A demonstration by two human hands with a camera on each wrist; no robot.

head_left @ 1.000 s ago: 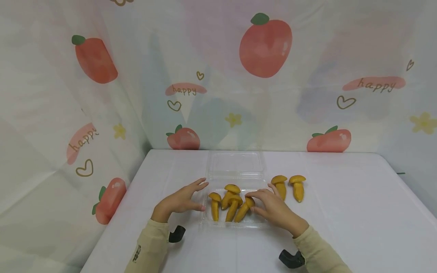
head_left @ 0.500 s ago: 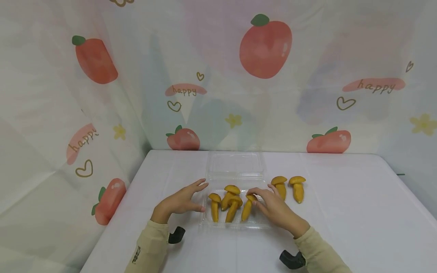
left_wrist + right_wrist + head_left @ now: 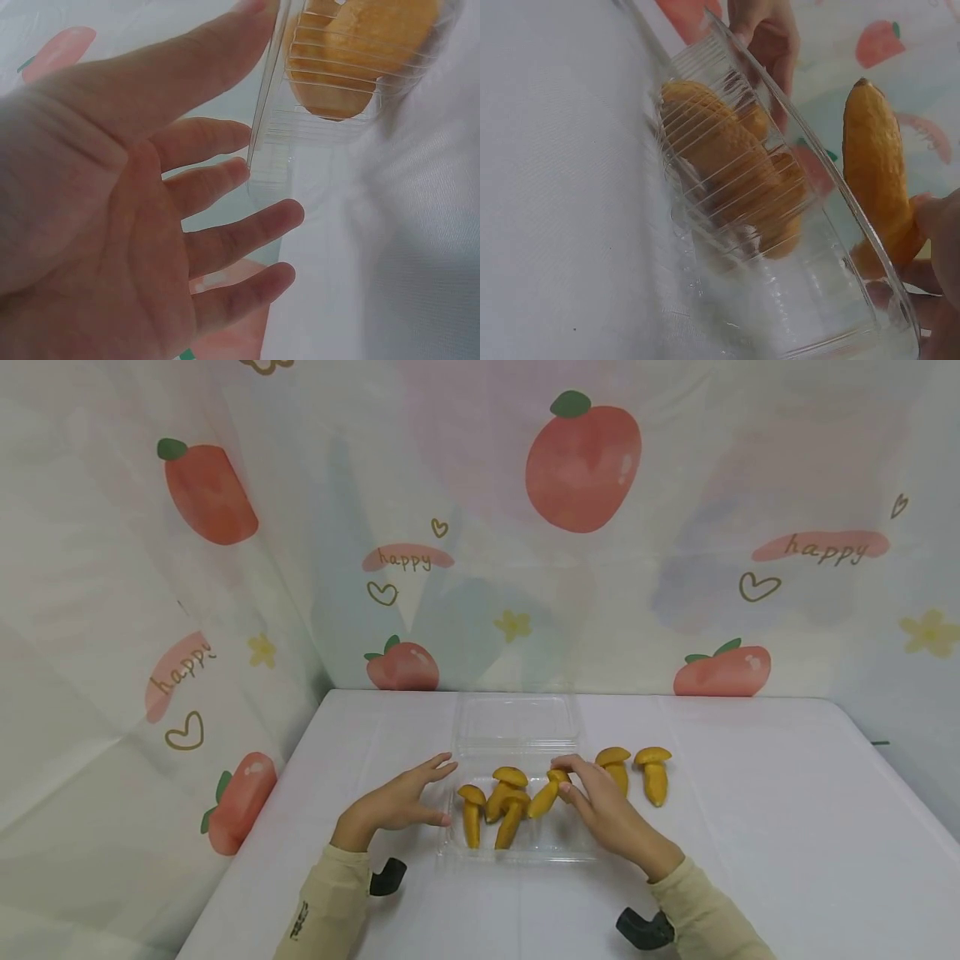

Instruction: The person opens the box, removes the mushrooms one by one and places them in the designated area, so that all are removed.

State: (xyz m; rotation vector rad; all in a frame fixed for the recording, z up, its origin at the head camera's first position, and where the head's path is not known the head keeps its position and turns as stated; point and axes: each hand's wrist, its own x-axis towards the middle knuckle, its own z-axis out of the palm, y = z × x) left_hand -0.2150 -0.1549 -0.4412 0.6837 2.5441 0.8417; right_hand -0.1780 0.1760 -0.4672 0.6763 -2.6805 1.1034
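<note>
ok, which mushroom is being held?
The mushroom pinched in the right hand; three others lie inside the clear tray, two more on the table.

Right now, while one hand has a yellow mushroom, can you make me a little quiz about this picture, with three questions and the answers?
1. How many yellow mushrooms lie on the table to the right of the clear tray?

2. True or false: the tray's lid is closed over the mushrooms.

3. Pick one. What is holding a mushroom up?
A: the left hand
B: the right hand
C: both hands together

Key:
1. Two.
2. False; the lid is open, on the far side of the tray.
3. B; its fingers pinch the held mushroom by the cap.
</note>
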